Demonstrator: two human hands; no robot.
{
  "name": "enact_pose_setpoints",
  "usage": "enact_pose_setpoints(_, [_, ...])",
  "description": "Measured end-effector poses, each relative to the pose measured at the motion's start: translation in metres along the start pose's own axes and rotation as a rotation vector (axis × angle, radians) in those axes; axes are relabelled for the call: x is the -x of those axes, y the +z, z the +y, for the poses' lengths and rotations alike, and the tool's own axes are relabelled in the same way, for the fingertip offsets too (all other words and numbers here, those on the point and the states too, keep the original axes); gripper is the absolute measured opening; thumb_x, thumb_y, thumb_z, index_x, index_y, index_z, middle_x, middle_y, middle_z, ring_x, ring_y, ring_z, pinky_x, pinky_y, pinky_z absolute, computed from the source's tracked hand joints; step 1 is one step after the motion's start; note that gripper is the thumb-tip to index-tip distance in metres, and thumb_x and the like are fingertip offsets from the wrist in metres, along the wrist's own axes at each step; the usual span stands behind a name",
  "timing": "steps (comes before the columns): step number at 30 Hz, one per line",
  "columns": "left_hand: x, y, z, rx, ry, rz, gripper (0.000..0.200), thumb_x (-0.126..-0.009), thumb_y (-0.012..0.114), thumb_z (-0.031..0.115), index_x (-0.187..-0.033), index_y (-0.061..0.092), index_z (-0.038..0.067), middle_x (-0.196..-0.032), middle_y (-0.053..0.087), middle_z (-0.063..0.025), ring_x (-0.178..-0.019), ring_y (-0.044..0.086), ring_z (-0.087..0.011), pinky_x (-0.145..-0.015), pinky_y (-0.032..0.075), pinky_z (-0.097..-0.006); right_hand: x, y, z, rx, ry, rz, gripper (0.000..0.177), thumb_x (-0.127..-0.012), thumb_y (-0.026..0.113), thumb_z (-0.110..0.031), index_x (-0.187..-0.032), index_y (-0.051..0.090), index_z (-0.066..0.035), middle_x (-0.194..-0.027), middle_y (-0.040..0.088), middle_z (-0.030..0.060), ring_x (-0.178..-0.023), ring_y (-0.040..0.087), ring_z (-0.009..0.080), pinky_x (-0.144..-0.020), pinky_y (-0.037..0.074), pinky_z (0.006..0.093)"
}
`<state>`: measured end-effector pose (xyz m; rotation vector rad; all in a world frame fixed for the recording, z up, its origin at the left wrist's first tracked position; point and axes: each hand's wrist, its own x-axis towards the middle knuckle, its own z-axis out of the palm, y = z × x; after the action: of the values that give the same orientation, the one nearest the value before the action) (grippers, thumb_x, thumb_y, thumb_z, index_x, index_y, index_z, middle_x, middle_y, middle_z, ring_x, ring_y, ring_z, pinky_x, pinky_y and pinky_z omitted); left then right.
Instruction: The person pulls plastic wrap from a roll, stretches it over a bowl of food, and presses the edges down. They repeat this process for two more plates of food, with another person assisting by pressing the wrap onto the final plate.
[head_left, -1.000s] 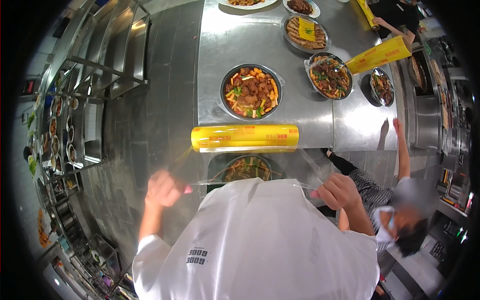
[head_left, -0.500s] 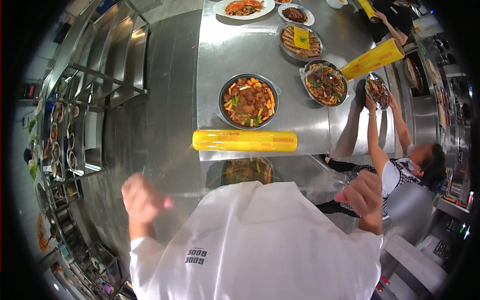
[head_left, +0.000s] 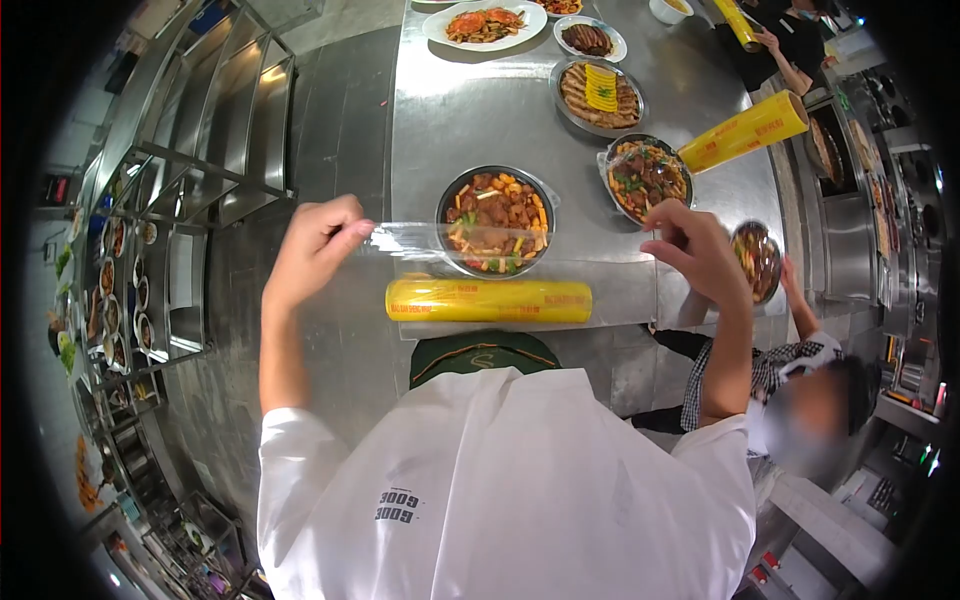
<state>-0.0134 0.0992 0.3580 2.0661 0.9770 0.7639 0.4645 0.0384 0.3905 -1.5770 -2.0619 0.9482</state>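
My left hand (head_left: 322,245) is closed, its thumb and fingers pinching one side of a sheet of clear plastic wrap (head_left: 405,238). Across from it, my right hand (head_left: 692,248) pinches too, apparently on the other side of the wrap, though the film is hard to see there. The wrap is stretched over the near part of a round dark pan (head_left: 496,222) filled with meat and chopped vegetables. Between my body and the pan lies a yellow roll of plastic wrap (head_left: 488,300), lengthwise along the table's near edge.
On the steel table (head_left: 500,105) stand a wrapped pan (head_left: 648,178), an oval dish of sliced meat (head_left: 600,95) and a crab plate (head_left: 487,27). A second yellow roll (head_left: 745,132) lies at right. A co-worker (head_left: 800,385) holds a dish (head_left: 757,262). Shelving (head_left: 215,120) stands left.
Both my hands have moved forward from beside my body to over the table, drawing the wrap above the pan. At right, the co-worker's dish has come nearer to the table's front edge.
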Motion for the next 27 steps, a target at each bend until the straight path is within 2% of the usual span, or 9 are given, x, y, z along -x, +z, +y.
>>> enact_pose_setpoints(2, [0.013, 0.014, -0.028, 0.489, -0.269, -0.207, 0.035, -0.103, 0.066, 0.019, -0.075, 0.051, 0.003, -0.066, 0.044, 0.0023, -0.061, 0.038, -0.0079, -0.054, 0.032, -0.0305, -0.019, 0.017, 0.042, -0.080, 0.066, -0.154, 0.020, -0.095, 0.075, -0.015, -0.112, 0.068, -0.007, -0.072, 0.053, -0.0027, -0.061, 0.045, 0.0060, -0.057, 0.038, 0.0264])
enact_pose_setpoints(4, [0.029, 0.033, -0.065, 0.747, -0.316, -0.490, 0.039, -0.106, 0.063, 0.023, -0.075, 0.049, 0.005, -0.068, 0.041, 0.0071, -0.065, 0.035, -0.0051, -0.055, 0.031, -0.0292, -0.036, 0.046, 0.069, -0.357, 0.343, -0.493, 0.029, -0.100, 0.069, -0.027, -0.125, 0.069, -0.011, -0.075, 0.055, -0.0033, -0.064, 0.046, 0.0060, -0.058, 0.040, 0.0245])
enact_pose_setpoints(6, [0.030, 0.064, -0.063, 0.787, -0.237, -0.604, 0.039, -0.107, 0.061, 0.024, -0.074, 0.048, 0.007, -0.070, 0.040, 0.0068, -0.066, 0.032, -0.0056, -0.056, 0.030, -0.0285, -0.052, 0.093, 0.104, -0.336, 0.462, -0.510, 0.039, -0.103, 0.060, -0.030, -0.135, 0.065, -0.009, -0.084, 0.061, -0.0025, -0.071, 0.052, 0.0070, -0.059, 0.045, 0.0268])
enact_pose_setpoints(9, [0.014, 0.098, -0.021, 0.753, -0.428, -0.603, 0.040, -0.107, 0.062, 0.025, -0.075, 0.046, 0.005, -0.069, 0.039, 0.0043, -0.066, 0.034, -0.0069, -0.056, 0.032, -0.0312, -0.067, 0.184, 0.191, -0.288, 0.687, -0.477, 0.044, -0.101, 0.062, -0.033, -0.136, 0.065, -0.007, -0.094, 0.065, -0.0002, -0.078, 0.054, 0.0088, -0.061, 0.046, 0.0266])
enact_pose_setpoints(12, [-0.005, 0.114, 0.000, 0.558, -0.275, -0.599, 0.041, -0.106, 0.063, 0.026, -0.078, 0.046, 0.002, -0.068, 0.039, -0.0018, -0.063, 0.037, -0.0118, -0.057, 0.034, -0.0351, -0.069, 0.241, 0.240, -0.328, 0.737, -0.681, 0.044, -0.099, 0.067, -0.032, -0.134, 0.066, -0.006, -0.099, 0.066, 0.0010, -0.077, 0.054, 0.0108, -0.060, 0.045, 0.0266])
enact_pose_setpoints(15, [-0.018, 0.107, 0.009, 0.437, -0.170, -0.566, 0.039, -0.103, 0.066, 0.023, -0.077, 0.047, 0.001, -0.065, 0.032, -0.0102, -0.060, 0.030, -0.0203, -0.055, 0.031, -0.0371, -0.075, 0.274, 0.226, -0.700, 0.809, -0.755, 0.041, -0.096, 0.071, -0.029, -0.131, 0.069, -0.006, -0.100, 0.066, 0.0012, -0.077, 0.054, 0.0104, -0.057, 0.043, 0.0261])
enact_pose_setpoints(18, [-0.023, 0.096, 0.010, 0.340, -0.169, -0.516, 0.038, -0.102, 0.067, 0.024, -0.078, 0.050, 0.000, -0.064, 0.035, -0.0120, -0.059, 0.030, -0.0219, -0.054, 0.032, -0.0382, -0.080, 0.292, 0.227, -0.844, 0.904, -0.793, 0.039, -0.097, 0.070, -0.025, -0.130, 0.069, -0.004, -0.082, 0.062, -0.0026, -0.062, 0.049, 0.0055, -0.047, 0.037, 0.0229])
enact_pose_setpoints(20, [-0.026, 0.092, 0.009, 0.296, -0.171, -0.480, 0.038, -0.102, 0.067, 0.024, -0.078, 0.050, 0.000, -0.063, 0.039, -0.0135, -0.056, 0.035, -0.0244, -0.054, 0.033, -0.0396, -0.081, 0.299, 0.249, -1.232, 0.999, -0.904, 0.014, -0.102, 0.056, -0.015, -0.096, 0.066, -0.009, -0.063, 0.050, -0.0067, -0.044, 0.040, 0.0017, -0.038, 0.030, 0.0178])
enact_pose_setpoints(27, [-0.039, 0.094, 0.004, 0.202, -0.341, -0.312, 0.038, -0.101, 0.066, 0.023, -0.077, 0.049, -0.001, -0.062, 0.039, -0.0143, -0.056, 0.035, -0.0223, -0.054, 0.033, -0.0390, -0.075, 0.308, 0.283, -1.586, 1.094, -0.644, 0.021, -0.106, 0.053, -0.016, -0.088, 0.060, -0.010, -0.059, 0.045, -0.0096, -0.040, 0.037, 0.0006, -0.034, 0.027, 0.0148])
